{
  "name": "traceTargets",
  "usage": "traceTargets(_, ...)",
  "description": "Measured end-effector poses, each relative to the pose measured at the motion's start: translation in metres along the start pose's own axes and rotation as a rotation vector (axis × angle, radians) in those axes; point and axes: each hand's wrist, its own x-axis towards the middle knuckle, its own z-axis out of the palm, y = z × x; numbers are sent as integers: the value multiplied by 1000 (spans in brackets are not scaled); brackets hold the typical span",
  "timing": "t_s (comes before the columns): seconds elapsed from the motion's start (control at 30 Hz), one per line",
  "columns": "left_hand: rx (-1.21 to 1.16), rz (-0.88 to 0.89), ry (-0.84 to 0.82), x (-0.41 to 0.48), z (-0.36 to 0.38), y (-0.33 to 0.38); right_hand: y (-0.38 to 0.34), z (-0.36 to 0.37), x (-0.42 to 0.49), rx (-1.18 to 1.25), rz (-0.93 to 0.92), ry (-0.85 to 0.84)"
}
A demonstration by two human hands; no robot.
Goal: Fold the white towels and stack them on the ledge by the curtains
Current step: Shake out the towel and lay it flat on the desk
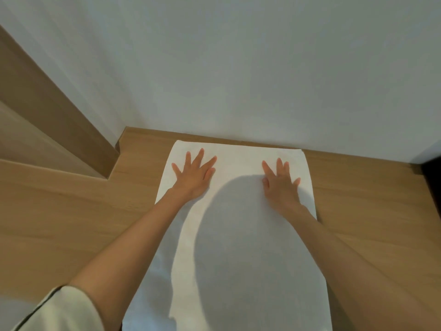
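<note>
A white towel [238,223] lies flat on the wooden bench [71,211], its far end just beside the pale wall [238,68]. The left hand [194,174] presses flat on the towel's far left part, fingers spread wide. The right hand [280,180] presses flat on its far right part, fingers straight.
</note>
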Motion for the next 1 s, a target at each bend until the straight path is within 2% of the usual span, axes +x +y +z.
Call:
traceTargets(0.07,-87,14,39,-18,9,0,-5,17,-23,26,1,79)
traceTargets(0.2,-43,-30,129,-68,51,17,-29,55,-73,53,-29,119)
traceTargets(0.3,-2,29,240,-112,89,24,-37,79,-106,50,-12,181)
traceTargets(0.4,52,40,324,-140,100,7,-24,90,-133,19,38,274)
traceTargets(0.53,87,-47,357,-166,95,-40,3,91,-166,33,115,357)
traceTargets(0.6,55,-77,342,-187,90,-64,18,93,-188,20,137,369)
traceTargets(0.73,-4,-154,251,-207,82,-87,35,99,-210,23,175,209)
traceTargets(0.9,-287,-136,135,-243,80,-72,14,113,-247,35,95,153)
traceTargets(1.0,-93,-98,174,-273,93,-80,16,131,-279,19,77,195)
